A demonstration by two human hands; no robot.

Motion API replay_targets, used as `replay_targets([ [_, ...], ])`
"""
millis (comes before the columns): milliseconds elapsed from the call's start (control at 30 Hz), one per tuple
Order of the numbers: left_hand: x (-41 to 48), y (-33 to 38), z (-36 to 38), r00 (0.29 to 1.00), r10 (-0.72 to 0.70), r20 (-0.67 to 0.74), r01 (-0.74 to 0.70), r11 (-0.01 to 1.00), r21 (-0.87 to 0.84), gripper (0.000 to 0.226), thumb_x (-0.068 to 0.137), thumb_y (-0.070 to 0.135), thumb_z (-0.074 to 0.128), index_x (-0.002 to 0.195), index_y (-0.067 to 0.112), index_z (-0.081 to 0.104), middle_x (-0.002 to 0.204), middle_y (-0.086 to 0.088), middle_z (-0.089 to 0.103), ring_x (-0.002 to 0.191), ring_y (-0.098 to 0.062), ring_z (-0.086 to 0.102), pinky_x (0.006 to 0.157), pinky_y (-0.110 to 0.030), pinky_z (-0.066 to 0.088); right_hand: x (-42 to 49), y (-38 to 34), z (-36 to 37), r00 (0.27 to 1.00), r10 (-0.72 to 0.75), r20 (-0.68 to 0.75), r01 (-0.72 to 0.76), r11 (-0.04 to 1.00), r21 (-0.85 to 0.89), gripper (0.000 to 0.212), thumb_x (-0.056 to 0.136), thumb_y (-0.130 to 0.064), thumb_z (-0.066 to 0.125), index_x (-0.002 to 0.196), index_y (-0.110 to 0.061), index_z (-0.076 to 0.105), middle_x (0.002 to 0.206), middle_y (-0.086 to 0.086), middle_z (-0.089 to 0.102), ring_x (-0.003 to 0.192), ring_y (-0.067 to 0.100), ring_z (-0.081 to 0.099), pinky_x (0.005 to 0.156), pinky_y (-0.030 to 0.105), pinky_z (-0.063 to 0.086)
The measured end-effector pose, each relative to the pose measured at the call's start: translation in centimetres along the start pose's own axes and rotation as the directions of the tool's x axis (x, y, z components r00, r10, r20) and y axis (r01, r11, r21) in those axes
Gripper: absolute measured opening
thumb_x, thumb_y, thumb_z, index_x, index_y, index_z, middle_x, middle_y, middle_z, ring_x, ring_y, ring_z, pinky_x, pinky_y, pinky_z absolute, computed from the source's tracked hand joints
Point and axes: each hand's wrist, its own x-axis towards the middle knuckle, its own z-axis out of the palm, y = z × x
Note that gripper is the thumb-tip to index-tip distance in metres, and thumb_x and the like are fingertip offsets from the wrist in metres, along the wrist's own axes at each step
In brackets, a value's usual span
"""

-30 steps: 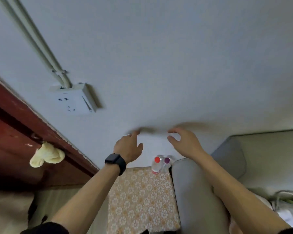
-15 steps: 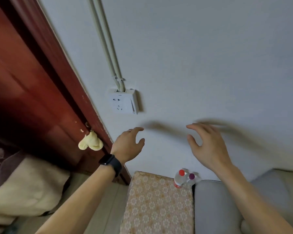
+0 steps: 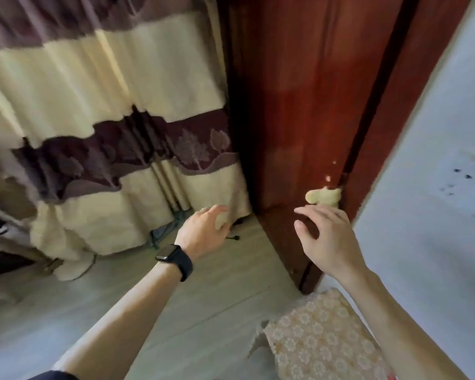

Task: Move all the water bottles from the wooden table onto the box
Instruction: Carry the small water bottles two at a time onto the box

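Two bare hands held out over the floor, striped curtain (image 3: 107, 105) at left, left hand (image 3: 203, 231) with black watch (image 3: 176, 260), fingers loosely curled and empty, red-brown door (image 3: 299, 105), right hand (image 3: 329, 239) with fingers spread, holding nothing, floral-patterned box (image 3: 318, 338) low at right under the right forearm

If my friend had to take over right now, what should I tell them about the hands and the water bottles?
Left hand: relaxed, holds nothing; watch on its wrist.
Right hand: fingers spread, holds nothing, raised in front of the red door.
Box: flower-patterned, at the bottom right; only part of it shows.
Bottles and wooden table: out of view, so how many have been moved cannot be told.
Left to do: find the table and carry any bottles there onto the box.
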Motion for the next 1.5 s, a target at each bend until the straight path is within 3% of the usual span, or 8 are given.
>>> replay_targets([
  [133,-7.6,-12.6,-8.3,0.923,-0.317,-0.217,0.316,0.948,-0.041,0.044,0.094,0.037,0.058,0.137,0.029,0.054,0.133,-0.001,0.062,0.123,-0.023,0.056,0.096,-0.033,0.047,5.2,-13.5,6.6,0.932,-0.341,0.124,0.329,0.938,0.103,0.030,0.094,-0.039,0.058,0.120,-0.027,0.069,0.121,-0.009,0.068,0.125,0.023,0.053,0.112,0.033,0.037],
  [233,-15.6,-21.3,-14.0,0.777,-0.524,-0.349,0.514,0.848,-0.129,0.044,0.092,0.042,0.059,0.134,0.030,0.055,0.127,-0.002,0.064,0.119,-0.023,0.059,0.098,-0.035,0.048,5.4,-25.9,11.0,0.820,-0.549,0.161,0.511,0.830,0.223,0.026,0.091,-0.030,0.068,0.117,-0.024,0.071,0.119,-0.004,0.070,0.122,0.024,0.052,0.111,0.030,0.032],
  [333,-24.3,-28.4,-19.3,0.611,-0.650,-0.452,0.637,0.743,-0.207,0.045,0.090,0.044,0.058,0.133,0.030,0.056,0.122,-0.001,0.067,0.115,-0.023,0.061,0.096,-0.037,0.050,3.4,-38.3,15.1,0.663,-0.720,0.206,0.643,0.688,0.336,0.031,0.091,-0.038,0.064,0.121,-0.029,0.069,0.123,-0.006,0.068,0.127,0.024,0.050,0.114,0.035,0.033],
  [500,-38.4,-39.0,-25.7,0.307,-0.741,-0.598,0.761,0.568,-0.314,0.043,0.088,0.042,0.060,0.129,0.028,0.061,0.124,-0.004,0.067,0.116,-0.026,0.062,0.097,-0.040,0.050,-3.2,-57.6,21.0,0.418,-0.891,0.175,0.739,0.446,0.505,0.031,0.092,-0.039,0.064,0.122,-0.032,0.068,0.126,-0.009,0.065,0.128,0.020,0.047,0.112,0.035,0.036],
  [700,-51.5,-50.8,-31.8,0.093,-0.776,-0.624,0.849,0.389,-0.357,0.043,0.091,0.037,0.062,0.133,0.028,0.059,0.129,-0.007,0.066,0.118,-0.028,0.060,0.095,-0.038,0.049,-10.8,-75.9,28.9,0.225,-0.961,0.162,0.756,0.278,0.592,0.036,0.094,-0.046,0.058,0.129,-0.036,0.062,0.130,-0.010,0.062,0.131,0.020,0.043,0.112,0.037,0.036],
  [1000,-59.0,-63.8,-40.7,-0.037,-0.761,-0.648,0.891,0.268,-0.366,0.042,0.091,0.039,0.061,0.131,0.029,0.058,0.123,-0.004,0.066,0.117,-0.026,0.059,0.093,-0.036,0.048,-15.7,-95.2,37.3,0.094,-0.987,0.127,0.739,0.155,0.656,0.036,0.095,-0.048,0.056,0.130,-0.039,0.060,0.137,-0.011,0.058,0.135,0.019,0.039,0.112,0.037,0.036],
  [1267,-59.7,-76.3,-47.0,-0.088,-0.707,-0.702,0.902,0.242,-0.357,0.045,0.091,0.038,0.060,0.135,0.030,0.056,0.133,0.001,0.062,0.125,-0.022,0.056,0.102,-0.036,0.045,-14.0,-109.7,47.6,0.089,-0.993,0.074,0.676,0.115,0.728,0.035,0.095,-0.046,0.057,0.130,-0.040,0.061,0.135,-0.011,0.059,0.132,0.016,0.040,0.110,0.032,0.034],
  [1500,-60.8,-88.5,-52.7,-0.235,-0.680,-0.694,0.873,0.166,-0.458,0.044,0.092,0.035,0.062,0.136,0.028,0.057,0.135,-0.004,0.061,0.126,-0.026,0.054,0.104,-0.036,0.043,-12.0,-122.9,55.9,0.046,-0.999,0.028,0.639,0.051,0.768,0.037,0.096,-0.048,0.057,0.132,-0.040,0.058,0.134,-0.017,0.057,0.132,0.008,0.036,0.098,0.020,0.029],
])
